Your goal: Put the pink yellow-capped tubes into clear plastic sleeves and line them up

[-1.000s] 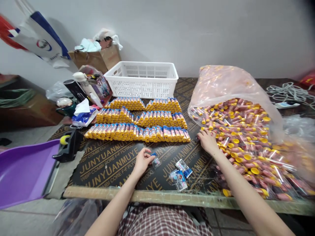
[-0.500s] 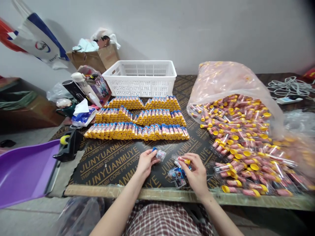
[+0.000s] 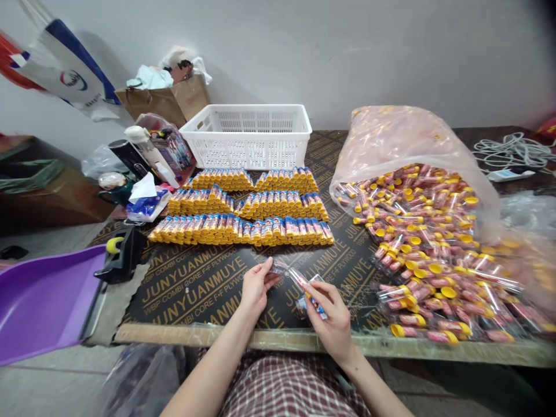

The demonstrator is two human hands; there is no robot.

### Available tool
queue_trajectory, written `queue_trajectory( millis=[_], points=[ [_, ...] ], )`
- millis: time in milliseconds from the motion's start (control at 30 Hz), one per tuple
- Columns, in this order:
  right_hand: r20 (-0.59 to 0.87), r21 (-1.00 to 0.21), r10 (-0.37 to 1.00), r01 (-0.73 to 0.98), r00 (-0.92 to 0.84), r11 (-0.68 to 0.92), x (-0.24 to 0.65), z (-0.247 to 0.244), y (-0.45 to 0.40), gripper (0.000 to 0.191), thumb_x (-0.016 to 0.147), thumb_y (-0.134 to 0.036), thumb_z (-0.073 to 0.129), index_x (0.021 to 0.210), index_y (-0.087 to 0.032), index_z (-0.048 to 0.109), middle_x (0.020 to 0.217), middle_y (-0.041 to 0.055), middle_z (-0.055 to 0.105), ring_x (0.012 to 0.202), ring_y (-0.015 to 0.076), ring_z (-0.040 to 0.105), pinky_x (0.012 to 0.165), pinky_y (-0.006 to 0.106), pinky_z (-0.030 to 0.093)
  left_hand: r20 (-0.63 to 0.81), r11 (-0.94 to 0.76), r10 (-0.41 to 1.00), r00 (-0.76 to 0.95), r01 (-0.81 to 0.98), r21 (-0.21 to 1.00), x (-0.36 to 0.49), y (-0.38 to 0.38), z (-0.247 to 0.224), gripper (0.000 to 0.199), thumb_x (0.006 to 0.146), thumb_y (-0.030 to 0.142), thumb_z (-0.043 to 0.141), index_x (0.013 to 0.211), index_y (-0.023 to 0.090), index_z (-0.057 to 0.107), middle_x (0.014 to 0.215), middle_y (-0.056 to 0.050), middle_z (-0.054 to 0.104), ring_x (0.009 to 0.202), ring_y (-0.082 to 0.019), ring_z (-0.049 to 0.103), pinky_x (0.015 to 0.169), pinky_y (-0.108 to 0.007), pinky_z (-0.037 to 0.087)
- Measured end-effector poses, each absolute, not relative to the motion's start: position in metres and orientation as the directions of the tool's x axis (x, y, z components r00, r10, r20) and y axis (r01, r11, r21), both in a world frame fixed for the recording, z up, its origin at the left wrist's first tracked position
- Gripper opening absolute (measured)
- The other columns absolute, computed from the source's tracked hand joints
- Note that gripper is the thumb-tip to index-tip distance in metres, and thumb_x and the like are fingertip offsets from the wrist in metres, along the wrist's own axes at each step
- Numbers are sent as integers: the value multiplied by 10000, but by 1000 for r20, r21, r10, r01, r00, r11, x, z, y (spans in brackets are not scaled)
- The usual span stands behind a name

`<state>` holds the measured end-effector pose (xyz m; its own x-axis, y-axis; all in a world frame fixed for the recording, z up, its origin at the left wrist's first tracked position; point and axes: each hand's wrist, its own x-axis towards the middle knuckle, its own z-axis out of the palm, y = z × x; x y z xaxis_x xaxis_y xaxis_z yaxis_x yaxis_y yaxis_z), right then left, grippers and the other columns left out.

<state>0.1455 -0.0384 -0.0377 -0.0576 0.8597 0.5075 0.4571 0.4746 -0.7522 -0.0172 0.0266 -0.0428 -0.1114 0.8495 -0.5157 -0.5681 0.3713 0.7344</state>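
My right hand point(image 3: 332, 318) is closed around the capped end of a clear tube with pink contents point(image 3: 299, 278). That tube tilts up and leftward, its far end meeting a small see-through printed sleeve point(image 3: 279, 266). My left hand point(image 3: 259, 285) pinches the sleeve between thumb and fingers. Whether the tube's tip is inside the sleeve or only against it, I cannot tell. Beneath my right hand lie several flat blue-printed sleeves point(image 3: 303, 303), partly covered by it. Farther back, stacked rows of blue-wrapped, yellow-capped tubes point(image 3: 260, 230) lie on the dark plywood table point(image 3: 195, 286).
A large plastic bag point(image 3: 391, 136) spills loose yellow-capped tubes point(image 3: 428, 269) over the right side. Behind the rows stands a white basket point(image 3: 247, 147). At left are a tape dispenser point(image 3: 123, 255), a purple dustpan point(image 3: 47, 301), tissues point(image 3: 147, 205) and bottles point(image 3: 145, 147).
My right hand has moved left and slightly down, bringing the tube from above the loose sleeves to the sleeve in my left hand. My left hand has barely moved.
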Motion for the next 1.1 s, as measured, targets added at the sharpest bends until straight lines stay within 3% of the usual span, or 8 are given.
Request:
queue_trajectory(
  millis=[167,300,433,533,733,1100],
  points=[
    [425,-805,893,390,-148,447,146,-45,-36,421,863,-107,426,1192,-323,575,1082,69,547,983,207,574,850,380,515,-422,353,906,-19,-516,781,-13,21,-35,336,573,356,782,723,138,575,676,-6,652,596,-111,610,593,-237,506],
    [413,-786,893,426,-178,448,150,-53,-30,510,822,-99,472,1272,-339,484,1072,63,519,987,205,561,870,391,505,-402,393,912,84,-468,792,-10,16,-27,453,532,264,815,887,160,554,703,1,663,595,-111,615,576,-222,495],
    [422,-769,884,437,-200,466,153,-51,-23,767,708,-97,558,1386,-325,282,1303,82,378,1172,260,457,963,463,442,-430,515,854,293,-348,784,-7,7,-22,410,563,280,801,876,104,604,718,-46,672,593,-110,609,583,-222,490],
    [402,-786,871,382,-282,487,155,-46,-19,849,659,-83,548,1404,-312,211,1453,73,214,1281,286,351,1004,488,396,-427,547,820,381,-301,781,-5,2,-20,336,633,339,751,817,82,641,687,-50,659,565,-99,588,566,-216,480],
    [356,-819,845,302,-398,487,159,-43,-18,881,585,-54,513,1393,-264,234,1340,81,416,1228,258,430,1030,440,385,-441,571,799,408,-287,769,-2,-4,-20,345,596,352,774,771,88,637,657,-39,649,557,-111,589,549,-221,476],
    [375,-850,855,236,-358,471,155,-45,-21,884,546,-54,496,1380,-236,263,1302,92,438,1166,250,488,994,399,427,-484,604,782,393,-287,743,-1,-9,-20,413,550,375,797,779,86,611,671,-45,650,535,-105,587,503,-199,456]
  ],
)
